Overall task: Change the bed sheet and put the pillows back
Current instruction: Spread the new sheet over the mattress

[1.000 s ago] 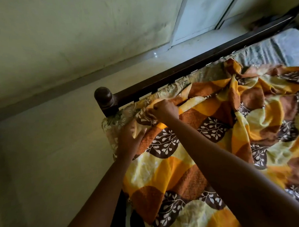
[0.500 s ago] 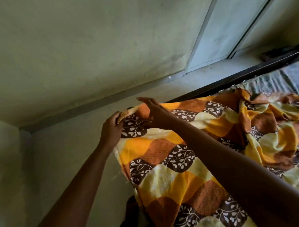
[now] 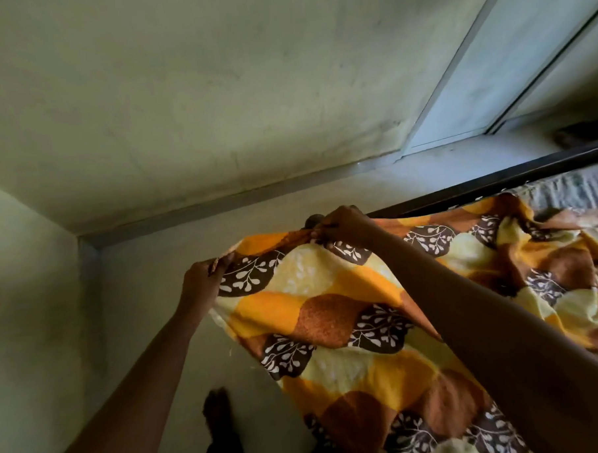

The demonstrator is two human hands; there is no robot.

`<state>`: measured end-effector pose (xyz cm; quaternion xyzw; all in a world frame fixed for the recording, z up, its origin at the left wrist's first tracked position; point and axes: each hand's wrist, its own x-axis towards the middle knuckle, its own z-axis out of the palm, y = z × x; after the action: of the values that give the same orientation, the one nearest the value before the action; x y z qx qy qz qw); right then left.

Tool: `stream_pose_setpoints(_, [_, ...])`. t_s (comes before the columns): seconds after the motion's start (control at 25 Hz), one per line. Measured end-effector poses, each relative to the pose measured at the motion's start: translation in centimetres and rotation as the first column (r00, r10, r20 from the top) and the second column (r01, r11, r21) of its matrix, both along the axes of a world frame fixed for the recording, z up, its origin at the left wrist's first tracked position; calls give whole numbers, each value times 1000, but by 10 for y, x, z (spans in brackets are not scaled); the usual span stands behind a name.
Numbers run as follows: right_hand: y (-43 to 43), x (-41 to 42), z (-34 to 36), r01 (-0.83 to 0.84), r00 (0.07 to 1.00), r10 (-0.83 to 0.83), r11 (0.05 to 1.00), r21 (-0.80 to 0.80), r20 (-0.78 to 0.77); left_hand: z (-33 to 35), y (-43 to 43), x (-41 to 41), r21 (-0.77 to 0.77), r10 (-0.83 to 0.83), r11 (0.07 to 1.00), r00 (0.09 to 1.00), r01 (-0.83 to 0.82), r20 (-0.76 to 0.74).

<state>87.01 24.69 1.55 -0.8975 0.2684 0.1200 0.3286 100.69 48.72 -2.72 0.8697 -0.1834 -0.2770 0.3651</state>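
Note:
A bed sheet (image 3: 335, 313) with orange, yellow and brown leaf patches hangs lifted off the bed's corner and trails crumpled over the bed to the right. My left hand (image 3: 200, 278) grips its corner edge, held out over the floor. My right hand (image 3: 342, 224) pinches the same edge further right, just in front of the dark wooden bed rail (image 3: 494, 183). The stretch of sheet between the two hands is pulled fairly taut. A grey striped mattress (image 3: 577, 186) shows at the far right behind the sheet. No pillows are in view.
A pale green wall fills the top and left, meeting the light floor (image 3: 151, 335) at a grey skirting. A closed pale door (image 3: 509, 63) stands at the upper right. My foot (image 3: 218, 418) stands on the floor below the sheet.
The sheet's corner has come up off the bedpost and mattress corner. Both hands now hold its edge spread apart, the left hand moved out to the left over the floor.

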Motion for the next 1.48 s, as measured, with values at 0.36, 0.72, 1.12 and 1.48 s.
stream_pose_setpoints(0.36, [89,72,-21,249,968,-249,966,-75,15,-27,45,94,239,-186,952,981,192,-50])
stream_pose_setpoints(0.72, [137,45,3,719,609,-793,561,411,16,27,1,127,-24,-376,926,908,378,-186])
stream_pose_setpoints(1.12, [67,-5,-39,868,-23,-999,-36,496,-34,44,-205,122,-76,-812,576,558,814,-170])
stream_pose_setpoints(1.48, [10,22,-61,862,-324,-905,-402,309,-274,37,-343,106,83,-992,60,68,995,-104])
